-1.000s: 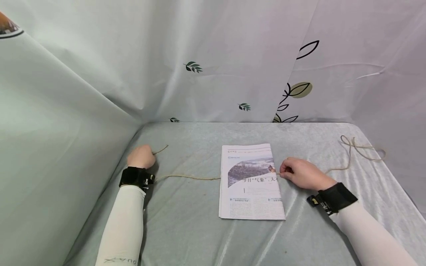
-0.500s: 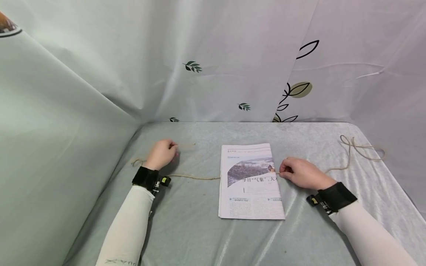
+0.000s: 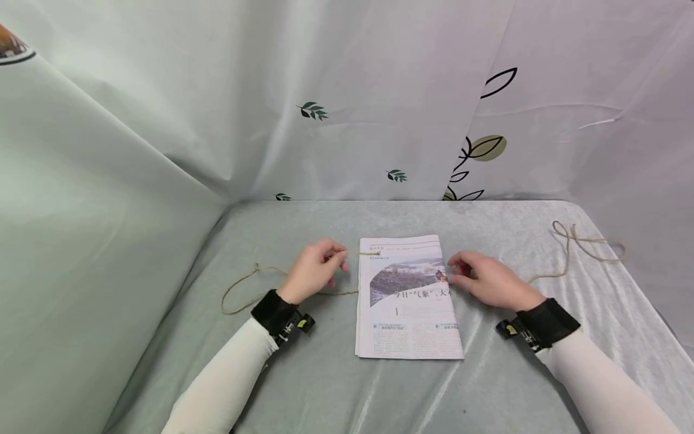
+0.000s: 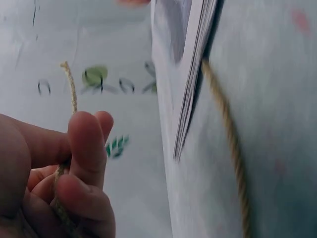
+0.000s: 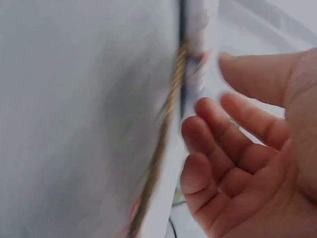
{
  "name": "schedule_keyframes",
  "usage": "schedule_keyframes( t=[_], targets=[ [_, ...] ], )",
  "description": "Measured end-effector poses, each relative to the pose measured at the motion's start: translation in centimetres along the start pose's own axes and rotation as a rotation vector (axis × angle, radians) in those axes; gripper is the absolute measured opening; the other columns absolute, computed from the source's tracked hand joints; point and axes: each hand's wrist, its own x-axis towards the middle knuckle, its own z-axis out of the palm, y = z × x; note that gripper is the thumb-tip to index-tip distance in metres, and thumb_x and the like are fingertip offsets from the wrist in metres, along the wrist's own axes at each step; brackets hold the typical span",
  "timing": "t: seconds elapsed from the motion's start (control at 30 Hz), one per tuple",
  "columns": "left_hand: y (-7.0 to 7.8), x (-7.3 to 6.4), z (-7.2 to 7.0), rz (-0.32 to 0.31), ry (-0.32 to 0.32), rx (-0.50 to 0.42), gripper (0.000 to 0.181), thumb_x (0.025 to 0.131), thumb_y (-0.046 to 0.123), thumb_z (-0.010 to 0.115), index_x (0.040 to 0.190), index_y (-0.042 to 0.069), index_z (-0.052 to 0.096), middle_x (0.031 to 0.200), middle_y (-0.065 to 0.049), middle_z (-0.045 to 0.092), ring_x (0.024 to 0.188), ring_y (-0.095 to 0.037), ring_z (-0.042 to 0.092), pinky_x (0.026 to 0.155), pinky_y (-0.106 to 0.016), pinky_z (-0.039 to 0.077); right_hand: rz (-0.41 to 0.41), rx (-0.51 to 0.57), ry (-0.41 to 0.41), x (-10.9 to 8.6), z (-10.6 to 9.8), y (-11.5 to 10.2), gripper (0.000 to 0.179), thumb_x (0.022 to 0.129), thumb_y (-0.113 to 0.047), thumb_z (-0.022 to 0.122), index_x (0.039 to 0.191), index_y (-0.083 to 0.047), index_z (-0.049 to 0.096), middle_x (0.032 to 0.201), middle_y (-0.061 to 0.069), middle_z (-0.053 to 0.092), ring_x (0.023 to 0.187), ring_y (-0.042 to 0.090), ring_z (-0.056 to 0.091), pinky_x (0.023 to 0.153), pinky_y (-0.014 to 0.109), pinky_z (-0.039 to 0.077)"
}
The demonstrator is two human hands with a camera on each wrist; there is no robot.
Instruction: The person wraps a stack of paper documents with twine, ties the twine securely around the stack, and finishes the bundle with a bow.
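A folded newspaper (image 3: 417, 328) lies on the grey cloth. A length of jute twine (image 4: 228, 119) passes beneath it and comes out on both sides. My left hand (image 3: 314, 271), left of the paper, pinches the twine near one end between thumb and fingers; the free tip (image 4: 72, 89) sticks out past them, over the paper's upper left corner in the head view. At the paper's right edge is my right hand (image 3: 488, 282), its thumb and fingers apart with nothing between them. Beside it, the twine (image 5: 163, 129) runs out from under the paper.
The twine's other end (image 3: 568, 241) lies in loose loops at the back right of the table. A slack bend of twine (image 3: 230, 292) lies left of my left hand. White curtain-like sheets (image 3: 347, 90) with leaf prints hang behind and at the sides.
My left hand has moved right from the far left to beside the newspaper, drawing the twine's end along. My right hand has let go of the twine at the paper's right edge, its fingers spreading.
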Motion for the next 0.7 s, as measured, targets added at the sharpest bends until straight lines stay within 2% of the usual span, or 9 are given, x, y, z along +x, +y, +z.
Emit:
schedule_keyframes(
  t=[0.1, 0.23, 0.33, 0.43, 0.57, 0.7],
  targets=[
    [0.8, -0.4, 1.3, 0.03, -0.056, -0.009, 0.021, 0.116, 0.018, 0.064, 0.124, 0.001, 0.075, 0.095, -0.007, 0.079, 0.057, -0.019, 0.065, 0.053, -0.032, 0.051, -0.018, 0.117, 0.034, -0.1, 0.0, -0.9, 0.034, 0.105, -0.025, 0.082, 0.131, -0.005, 0.07, 0.102, -0.005, 0.072, 0.091, 0.013, 0.066, 0.079, 0.031, 0.055],
    [1.4, -1.1, 2.7, 0.061, -0.123, -0.02, 0.019, 0.116, 0.016, 0.064, 0.123, 0.002, 0.075, 0.095, -0.006, 0.08, 0.061, -0.02, 0.068, 0.055, -0.031, 0.051, -0.126, 0.242, 0.041, -0.1, 1.0, -1.9, 0.034, 0.103, -0.016, 0.083, 0.131, -0.003, 0.07, 0.104, -0.007, 0.074, 0.092, 0.012, 0.069, 0.078, 0.029, 0.057],
    [1.7, -1.8, 3.5, 0.064, -0.153, -0.047, 0.017, 0.115, 0.016, 0.065, 0.12, 0.003, 0.075, 0.094, -0.006, 0.08, 0.063, -0.024, 0.07, 0.057, -0.031, 0.053, -0.228, 0.286, 0.027, -0.2, 2.1, -2.6, 0.03, 0.101, -0.01, 0.084, 0.129, -0.005, 0.072, 0.106, -0.008, 0.074, 0.091, 0.01, 0.069, 0.077, 0.028, 0.056],
    [2.0, -2.2, 4.2, 0.064, -0.171, -0.057, 0.016, 0.114, 0.017, 0.066, 0.117, 0.005, 0.076, 0.093, -0.005, 0.08, 0.061, -0.025, 0.071, 0.056, -0.031, 0.055, -0.29, 0.316, 0.005, -0.4, 2.9, -3.4, 0.031, 0.1, -0.009, 0.085, 0.128, -0.006, 0.072, 0.108, -0.006, 0.075, 0.089, 0.009, 0.069, 0.075, 0.028, 0.055],
    [2.2, -2.4, 5.1, 0.096, -0.193, -0.053, 0.017, 0.114, 0.018, 0.067, 0.116, 0.004, 0.077, 0.09, -0.005, 0.08, 0.058, -0.021, 0.07, 0.054, -0.031, 0.055, -0.294, 0.356, -0.043, -0.7, 3.3, -4.3, 0.033, 0.099, -0.013, 0.087, 0.128, -0.008, 0.072, 0.106, -0.005, 0.076, 0.087, 0.01, 0.07, 0.072, 0.028, 0.055],
    [2.5, -2.4, 5.6, 0.116, -0.215, -0.089, 0.016, 0.114, 0.016, 0.068, 0.116, 0.003, 0.077, 0.09, -0.006, 0.08, 0.058, -0.019, 0.069, 0.055, -0.031, 0.056, -0.271, 0.422, -0.094, -0.9, 3.8, -5.0, 0.032, 0.101, -0.015, 0.086, 0.128, -0.009, 0.071, 0.105, -0.007, 0.075, 0.086, 0.013, 0.071, 0.072, 0.029, 0.056]
  ],
)
